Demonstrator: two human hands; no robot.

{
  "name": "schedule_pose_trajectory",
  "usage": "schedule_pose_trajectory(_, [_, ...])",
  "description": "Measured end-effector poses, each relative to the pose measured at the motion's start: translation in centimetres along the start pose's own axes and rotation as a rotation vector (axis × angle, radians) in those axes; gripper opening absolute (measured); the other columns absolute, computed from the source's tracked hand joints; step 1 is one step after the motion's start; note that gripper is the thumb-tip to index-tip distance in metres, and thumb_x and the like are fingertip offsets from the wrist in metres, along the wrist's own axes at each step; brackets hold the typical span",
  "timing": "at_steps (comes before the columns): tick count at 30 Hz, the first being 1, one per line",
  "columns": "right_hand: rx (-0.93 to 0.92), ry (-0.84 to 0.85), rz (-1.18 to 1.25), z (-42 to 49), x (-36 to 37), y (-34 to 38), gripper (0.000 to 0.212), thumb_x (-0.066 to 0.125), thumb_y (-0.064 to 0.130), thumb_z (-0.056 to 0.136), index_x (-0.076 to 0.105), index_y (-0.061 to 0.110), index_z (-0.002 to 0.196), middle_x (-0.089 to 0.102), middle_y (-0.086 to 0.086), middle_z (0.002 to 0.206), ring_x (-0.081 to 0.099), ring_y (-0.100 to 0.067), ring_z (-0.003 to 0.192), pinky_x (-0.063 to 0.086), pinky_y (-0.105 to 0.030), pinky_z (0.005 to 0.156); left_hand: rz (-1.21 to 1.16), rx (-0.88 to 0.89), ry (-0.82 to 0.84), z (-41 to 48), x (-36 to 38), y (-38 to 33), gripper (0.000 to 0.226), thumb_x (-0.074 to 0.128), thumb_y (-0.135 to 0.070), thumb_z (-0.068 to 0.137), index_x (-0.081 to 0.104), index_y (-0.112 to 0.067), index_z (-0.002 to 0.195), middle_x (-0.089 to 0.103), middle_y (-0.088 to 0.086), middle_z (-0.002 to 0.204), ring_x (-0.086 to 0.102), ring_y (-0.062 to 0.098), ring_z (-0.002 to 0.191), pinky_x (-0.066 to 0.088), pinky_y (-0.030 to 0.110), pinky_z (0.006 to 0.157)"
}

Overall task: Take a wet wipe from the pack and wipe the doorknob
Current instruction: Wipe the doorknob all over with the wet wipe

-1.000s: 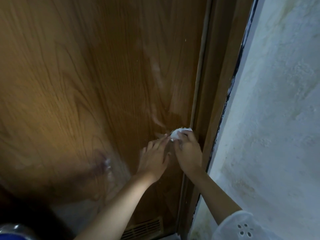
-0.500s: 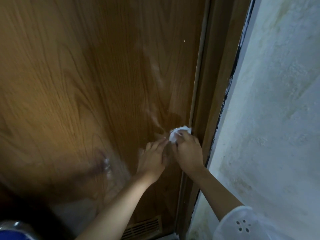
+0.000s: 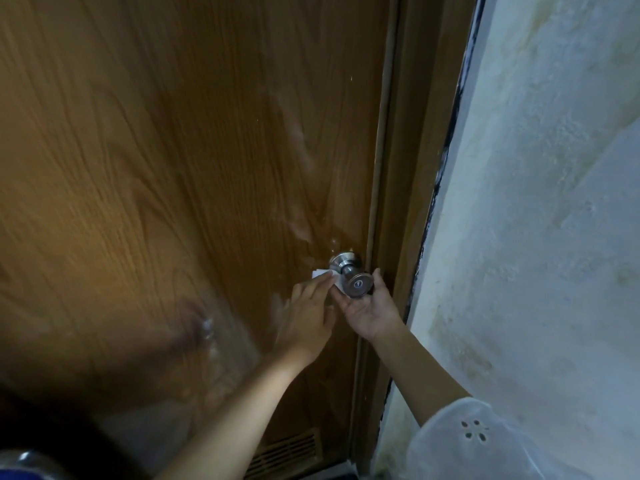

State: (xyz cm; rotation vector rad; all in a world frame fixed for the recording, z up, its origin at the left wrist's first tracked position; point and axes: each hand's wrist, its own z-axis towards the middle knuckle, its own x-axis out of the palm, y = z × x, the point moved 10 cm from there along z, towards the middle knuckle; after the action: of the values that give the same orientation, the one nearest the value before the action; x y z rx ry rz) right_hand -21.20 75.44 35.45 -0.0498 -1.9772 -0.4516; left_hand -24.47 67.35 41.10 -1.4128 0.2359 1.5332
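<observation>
A round silver doorknob [image 3: 357,280] with a keyhole sticks out of the brown wooden door [image 3: 173,168] near its right edge. A white wet wipe [image 3: 322,273] lies against the knob's neck on the left side, pinched under the fingers of my left hand [image 3: 304,317]. My right hand [image 3: 367,310] sits palm up under the knob. Its thumb is at the knob's right side and its fingers curl loosely beneath. The wipe pack is not in view.
The brown door frame [image 3: 405,202] runs just right of the knob, then a rough white wall [image 3: 536,237]. A vent grille [image 3: 287,448] sits low in the door. A shiny blue and silver object [image 3: 20,465] shows at the bottom left corner.
My right hand, which pressed the wipe over the knob's top, has turned palm up beneath the knob, uncovering it. The wipe is now at the knob's left side under my left fingers.
</observation>
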Motion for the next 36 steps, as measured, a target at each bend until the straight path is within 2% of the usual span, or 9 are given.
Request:
schedule_pose_trajectory(5, [-0.119,-0.086,-0.163,-0.5,0.1,0.9,0.041,0.050,0.043,0.092,0.053,0.006,0.109,0.062,-0.021,0.115,0.063,-0.029,0.107,0.047,-0.038,0.100,-0.021,0.001,-0.010,-0.3,-0.5,0.0,0.054,0.045,-0.021,0.093,0.028,-0.032,0.143,0.029,-0.015,0.150,0.024,0.007,0.135,0.028,0.036,0.112])
schedule_pose_trajectory(9, [-0.627,-0.298,-0.911,-2.1,1.4,5.2,0.033,0.044,0.031,0.096,0.056,0.013,0.121,0.058,-0.012,0.123,0.058,-0.021,0.105,0.047,-0.035,0.096,-0.027,-0.008,-0.007,-0.5,-0.7,0.4,0.055,0.045,-0.021,0.093,0.027,-0.032,0.143,0.030,-0.015,0.150,0.025,0.007,0.134,0.026,0.035,0.112])
schedule_pose_trajectory(13, [-1.004,-0.280,-1.615,-3.3,5.1,5.9,0.029,0.046,0.024,0.096,0.056,0.012,0.121,0.058,-0.003,0.125,0.058,-0.014,0.104,0.040,-0.001,0.075,-0.050,-0.053,-0.063,-0.6,-1.3,1.3,0.050,0.044,-0.020,0.094,0.033,-0.028,0.142,0.033,-0.013,0.149,0.028,0.009,0.133,0.027,0.030,0.109])
schedule_pose_trajectory(18, [-1.349,-0.081,-2.308,-3.1,8.3,1.7,0.024,0.072,0.003,0.076,0.070,0.009,0.099,0.070,-0.010,0.103,0.069,-0.023,0.090,0.056,-0.026,0.079,-0.132,-0.129,-0.149,-0.6,-2.0,2.4,0.046,0.044,-0.013,0.094,0.040,-0.024,0.138,0.037,-0.008,0.147,0.032,0.012,0.132,0.029,0.030,0.110])
schedule_pose_trajectory(21, [-1.271,-0.040,-2.604,-2.5,7.8,0.0,0.031,0.070,0.004,0.078,0.066,0.006,0.109,0.065,-0.015,0.116,0.061,-0.028,0.110,0.051,-0.037,0.096,-0.140,-0.148,-0.167,-0.6,-2.2,2.5,0.045,0.043,-0.010,0.093,0.044,-0.022,0.137,0.038,-0.005,0.146,0.033,0.015,0.131,0.030,0.028,0.107])
schedule_pose_trajectory(23, [-1.304,0.004,-2.691,-3.1,7.6,-0.9,0.032,0.076,0.011,0.070,0.071,0.008,0.101,0.069,-0.012,0.109,0.064,-0.025,0.106,0.045,-0.041,0.101,-0.132,-0.154,-0.169,-0.6,-2.2,2.6,0.044,0.043,-0.011,0.093,0.045,-0.021,0.136,0.039,-0.003,0.145,0.034,0.016,0.130,0.031,0.028,0.106])
schedule_pose_trajectory(27, [-1.380,-0.032,-2.722,-3.8,7.3,-1.1,0.038,0.091,0.022,0.042,0.076,0.014,0.076,0.075,-0.005,0.083,0.071,-0.020,0.087,0.051,-0.038,0.093,-0.127,-0.144,-0.153,-0.7,-2.1,2.9,0.043,0.045,-0.013,0.092,0.047,-0.023,0.134,0.041,-0.003,0.142,0.036,0.016,0.127,0.032,0.028,0.104])
schedule_pose_trajectory(32, [-1.451,-0.150,-2.250,-5.8,6.5,1.6,0.037,0.086,0.018,0.057,0.072,0.016,0.091,0.072,-0.007,0.090,0.068,-0.025,0.084,0.056,-0.035,0.075,-0.139,-0.146,-0.119,-1.0,-2.0,3.3,0.042,0.046,-0.016,0.093,0.047,-0.025,0.134,0.041,-0.006,0.140,0.035,0.013,0.127,0.034,0.028,0.104])
schedule_pose_trajectory(36, [-1.459,-0.253,-1.902,-7.4,4.5,3.1,0.017,0.057,0.021,0.082,0.072,0.016,0.088,0.074,-0.007,0.089,0.065,-0.027,0.083,0.045,-0.029,0.070,-0.151,-0.095,-0.090,-0.8,-1.9,2.5,0.041,0.047,-0.018,0.093,0.048,-0.028,0.133,0.042,-0.007,0.137,0.040,0.014,0.123,0.034,0.029,0.105])
